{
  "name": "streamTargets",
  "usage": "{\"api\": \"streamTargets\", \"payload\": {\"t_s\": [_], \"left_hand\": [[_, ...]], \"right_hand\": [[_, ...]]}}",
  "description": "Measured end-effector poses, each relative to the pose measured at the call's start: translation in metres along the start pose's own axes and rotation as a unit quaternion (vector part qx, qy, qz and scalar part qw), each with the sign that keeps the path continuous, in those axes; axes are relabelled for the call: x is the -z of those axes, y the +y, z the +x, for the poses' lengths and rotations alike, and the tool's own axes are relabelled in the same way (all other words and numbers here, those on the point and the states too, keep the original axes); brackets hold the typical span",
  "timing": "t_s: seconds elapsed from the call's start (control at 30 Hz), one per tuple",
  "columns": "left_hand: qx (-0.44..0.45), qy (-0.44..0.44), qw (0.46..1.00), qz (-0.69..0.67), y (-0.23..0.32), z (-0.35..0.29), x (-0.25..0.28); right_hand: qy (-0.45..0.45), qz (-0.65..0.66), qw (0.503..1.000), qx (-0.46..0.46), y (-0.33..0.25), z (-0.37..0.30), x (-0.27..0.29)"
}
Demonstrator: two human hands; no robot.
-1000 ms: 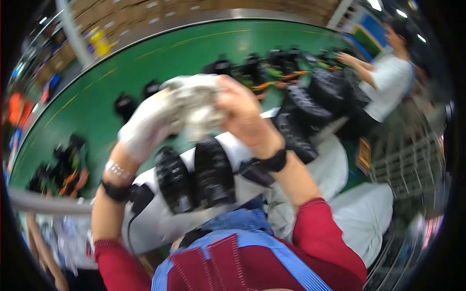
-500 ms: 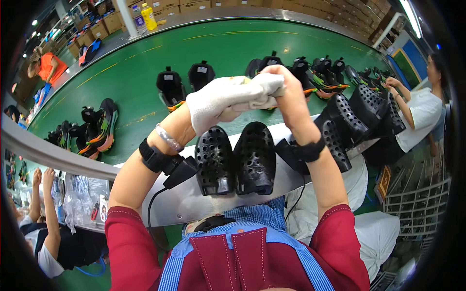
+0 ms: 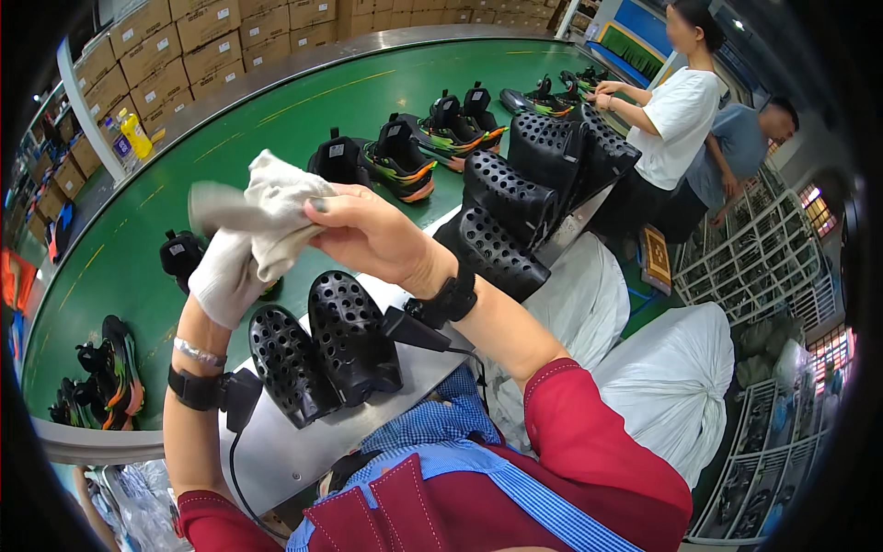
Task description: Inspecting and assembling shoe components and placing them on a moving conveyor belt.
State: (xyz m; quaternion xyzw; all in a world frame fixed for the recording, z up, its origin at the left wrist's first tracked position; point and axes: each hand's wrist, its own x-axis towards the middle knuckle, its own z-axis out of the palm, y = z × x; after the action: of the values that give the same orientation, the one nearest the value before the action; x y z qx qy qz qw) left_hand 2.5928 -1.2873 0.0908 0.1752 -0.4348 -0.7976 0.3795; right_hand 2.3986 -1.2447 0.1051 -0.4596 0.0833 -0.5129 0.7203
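Observation:
My left hand [image 3: 225, 276] wears a white knit glove. Its fingers are smeared by motion, so their grip is unclear. Beside it my right hand [image 3: 372, 230] is bare, its thumb and fingers closed on bunched white glove fabric [image 3: 283, 213]. Whether this is a second glove or part of the worn one, I cannot tell. Both hands are raised over the edge of the green conveyor. Below them, a pair of black perforated shoe lasts [image 3: 290, 363] [image 3: 345, 331] lies side by side on a metal ledge [image 3: 276, 465].
More black perforated lasts [image 3: 506, 253] are piled to the right. Black, orange and green sneakers [image 3: 400, 156] stand along the green conveyor [image 3: 285, 138]. Large white sacks [image 3: 667, 386] lie at my right. Two people [image 3: 685, 110] are beyond, near wire racks [image 3: 754, 248]. Cartons [image 3: 207, 41] line the back.
My view has turned to the right. The right hand has moved off the gloved left hand's fingertips and now grips loose white fabric beside it. The lasts stay on the ledge.

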Motion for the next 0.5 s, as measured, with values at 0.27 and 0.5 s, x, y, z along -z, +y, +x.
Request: {"api": "streamTargets", "payload": {"t_s": [0.27, 0.5], "left_hand": [[-0.03, 0.053, 0.964, 0.261, 0.003, 0.005, -0.019], [-0.14, 0.093, 0.9, 0.402, 0.04, -0.003, -0.039]], "right_hand": [[-0.106, 0.207, 0.971, -0.049, -0.004, 0.001, 0.013], [0.046, 0.147, 0.987, -0.05, -0.017, -0.013, 0.023]]}}
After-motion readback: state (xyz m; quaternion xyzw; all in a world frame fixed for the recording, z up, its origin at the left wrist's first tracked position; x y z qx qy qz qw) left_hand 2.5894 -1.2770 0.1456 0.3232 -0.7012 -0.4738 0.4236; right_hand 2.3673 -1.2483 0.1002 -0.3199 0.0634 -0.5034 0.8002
